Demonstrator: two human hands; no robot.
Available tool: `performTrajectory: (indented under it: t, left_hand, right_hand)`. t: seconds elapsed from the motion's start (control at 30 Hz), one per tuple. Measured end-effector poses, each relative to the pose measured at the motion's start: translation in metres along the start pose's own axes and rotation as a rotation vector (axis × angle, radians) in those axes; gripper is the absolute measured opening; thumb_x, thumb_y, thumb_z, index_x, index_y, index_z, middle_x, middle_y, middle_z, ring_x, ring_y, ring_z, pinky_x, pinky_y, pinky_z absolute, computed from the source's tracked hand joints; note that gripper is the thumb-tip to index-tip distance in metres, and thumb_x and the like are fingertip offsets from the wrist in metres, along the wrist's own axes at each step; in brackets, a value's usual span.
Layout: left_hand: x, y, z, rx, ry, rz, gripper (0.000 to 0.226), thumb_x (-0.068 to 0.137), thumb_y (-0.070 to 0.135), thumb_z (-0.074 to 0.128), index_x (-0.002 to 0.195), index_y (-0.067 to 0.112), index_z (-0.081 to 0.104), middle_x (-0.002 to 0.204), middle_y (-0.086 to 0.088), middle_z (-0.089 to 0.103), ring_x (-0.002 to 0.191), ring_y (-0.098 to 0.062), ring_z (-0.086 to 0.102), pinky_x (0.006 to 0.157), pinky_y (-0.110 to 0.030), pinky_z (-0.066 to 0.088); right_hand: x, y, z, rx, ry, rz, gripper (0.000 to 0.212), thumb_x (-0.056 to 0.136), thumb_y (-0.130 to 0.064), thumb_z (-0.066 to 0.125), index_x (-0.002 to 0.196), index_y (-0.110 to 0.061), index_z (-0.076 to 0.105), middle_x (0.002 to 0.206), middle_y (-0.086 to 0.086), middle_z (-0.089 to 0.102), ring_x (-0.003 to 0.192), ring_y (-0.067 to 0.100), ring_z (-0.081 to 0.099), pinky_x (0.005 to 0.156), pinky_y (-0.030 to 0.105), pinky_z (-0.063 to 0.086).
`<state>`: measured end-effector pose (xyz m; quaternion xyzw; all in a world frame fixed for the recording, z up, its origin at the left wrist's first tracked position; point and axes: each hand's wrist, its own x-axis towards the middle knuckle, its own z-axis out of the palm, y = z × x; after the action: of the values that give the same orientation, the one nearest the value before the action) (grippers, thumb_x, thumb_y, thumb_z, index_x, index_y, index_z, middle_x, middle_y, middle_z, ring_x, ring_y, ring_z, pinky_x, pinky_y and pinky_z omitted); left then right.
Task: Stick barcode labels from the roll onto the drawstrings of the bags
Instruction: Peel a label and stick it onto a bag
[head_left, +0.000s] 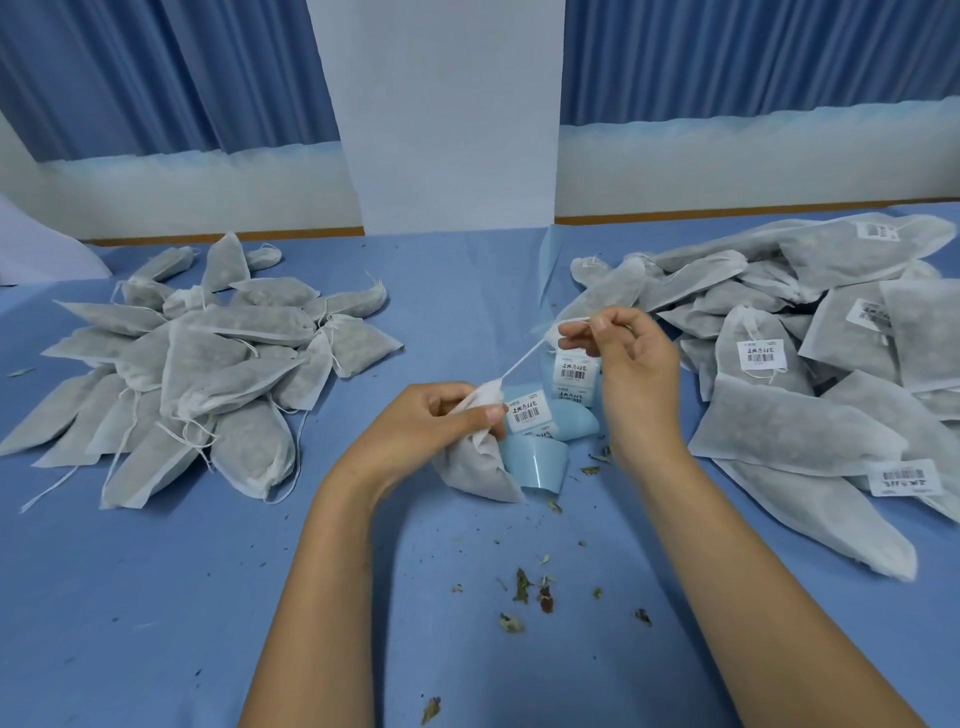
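Left hand (441, 423) grips the bag (480, 467); right hand (623, 353) pinches its drawstring (522, 361) taut, seemingly label-free; next, peel one from the roll (550, 415).

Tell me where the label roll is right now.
In the head view, the label roll lies centre-frame between the left hand, which grips a bag, and the right hand, which pinches its drawstring; the roll sits just behind that bag.
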<state>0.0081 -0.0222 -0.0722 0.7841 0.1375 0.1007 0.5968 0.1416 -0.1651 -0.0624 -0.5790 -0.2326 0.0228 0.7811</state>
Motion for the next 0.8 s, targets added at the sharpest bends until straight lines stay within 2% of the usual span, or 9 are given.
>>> performTrajectory:
  t: [0.13, 0.2, 0.27, 0.33, 0.43, 0.5, 0.63, 0.7, 0.8]
  left_hand:
    - [0.000, 0.002, 0.000, -0.097, 0.004, -0.009, 0.024, 0.077, 0.045, 0.068, 0.090, 0.027, 0.077, 0.094, -0.003, 0.075, 0.088, -0.015, 0.069, 0.089, -0.035, 0.050]
    - [-0.002, 0.002, -0.001, -0.128, 0.008, -0.003, 0.025, 0.077, 0.042, 0.068, 0.091, 0.025, 0.077, 0.095, -0.005, 0.075, 0.087, -0.016, 0.068, 0.085, -0.032, 0.050]
    - [-0.001, 0.001, -0.001, -0.123, 0.052, -0.016, 0.014, 0.079, 0.032, 0.069, 0.086, 0.023, 0.077, 0.088, -0.003, 0.074, 0.080, -0.014, 0.067, 0.075, -0.025, 0.051]
    - [0.001, 0.000, 0.001, -0.063, 0.154, -0.051, 0.008, 0.083, 0.025, 0.073, 0.081, 0.017, 0.075, 0.075, 0.002, 0.070, 0.069, -0.012, 0.063, 0.064, -0.021, 0.049]
    - [0.008, -0.007, 0.005, -0.002, 0.360, -0.100, 0.033, 0.086, 0.029, 0.071, 0.086, -0.003, 0.063, 0.070, -0.005, 0.054, 0.065, -0.015, 0.050, 0.061, -0.027, 0.038]
    - [0.011, -0.007, 0.006, -0.064, 0.455, -0.103, 0.040, 0.087, 0.029, 0.068, 0.089, -0.009, 0.058, 0.075, -0.005, 0.049, 0.068, -0.017, 0.045, 0.065, -0.031, 0.034]
    - [0.010, -0.002, 0.007, -0.179, 0.566, -0.088, 0.030, 0.093, 0.026, 0.062, 0.088, -0.003, 0.063, 0.078, -0.009, 0.050, 0.074, -0.018, 0.045, 0.069, -0.034, 0.034]
    - [0.008, 0.001, 0.006, -0.289, 0.592, -0.066, 0.023, 0.093, 0.027, 0.061, 0.086, 0.005, 0.063, 0.080, -0.010, 0.052, 0.077, -0.018, 0.048, 0.073, -0.035, 0.037]
    - [0.005, 0.003, 0.002, -0.427, 0.598, -0.029, 0.021, 0.093, 0.028, 0.062, 0.081, 0.012, 0.056, 0.079, -0.007, 0.048, 0.077, -0.017, 0.048, 0.073, -0.032, 0.038]
  right_hand:
    - [-0.005, -0.004, 0.005, 0.072, -0.057, -0.061, 0.015, 0.098, -0.007, 0.046, 0.087, -0.015, 0.050, 0.086, -0.004, 0.075, 0.078, 0.009, 0.068, 0.083, 0.031, 0.052]
    - [-0.006, -0.005, 0.006, 0.092, -0.069, -0.065, 0.013, 0.098, -0.007, 0.047, 0.087, -0.014, 0.051, 0.091, -0.001, 0.075, 0.080, 0.009, 0.068, 0.087, 0.035, 0.051]
    - [-0.008, -0.006, 0.006, 0.093, -0.076, -0.080, 0.011, 0.097, -0.008, 0.050, 0.088, -0.013, 0.053, 0.096, 0.000, 0.074, 0.083, 0.011, 0.067, 0.090, 0.038, 0.049]
    - [-0.011, -0.009, 0.007, 0.073, -0.091, -0.126, 0.009, 0.095, -0.007, 0.053, 0.088, -0.010, 0.056, 0.097, -0.001, 0.074, 0.084, 0.012, 0.067, 0.088, 0.035, 0.050]
    - [-0.024, -0.012, 0.013, -0.062, -0.192, -0.255, 0.012, 0.091, -0.006, 0.059, 0.084, -0.015, 0.062, 0.092, -0.003, 0.074, 0.089, 0.014, 0.067, 0.085, 0.028, 0.049]
    - [-0.035, -0.012, 0.019, -0.185, -0.307, -0.355, 0.010, 0.089, -0.007, 0.062, 0.083, -0.015, 0.066, 0.091, -0.004, 0.073, 0.092, 0.013, 0.066, 0.087, 0.032, 0.048]
    - [-0.047, -0.006, 0.028, -0.350, -0.481, -0.527, 0.004, 0.084, -0.002, 0.067, 0.081, -0.004, 0.070, 0.093, 0.000, 0.072, 0.091, 0.017, 0.063, 0.086, 0.042, 0.046]
    - [-0.047, -0.003, 0.030, -0.416, -0.514, -0.509, 0.004, 0.083, -0.003, 0.069, 0.079, -0.003, 0.069, 0.104, 0.000, 0.069, 0.099, 0.017, 0.059, 0.091, 0.040, 0.043]
    - [-0.044, -0.001, 0.028, -0.466, -0.576, -0.303, 0.005, 0.084, -0.005, 0.068, 0.081, -0.008, 0.067, 0.128, -0.003, 0.053, 0.117, 0.012, 0.050, 0.102, 0.030, 0.036]
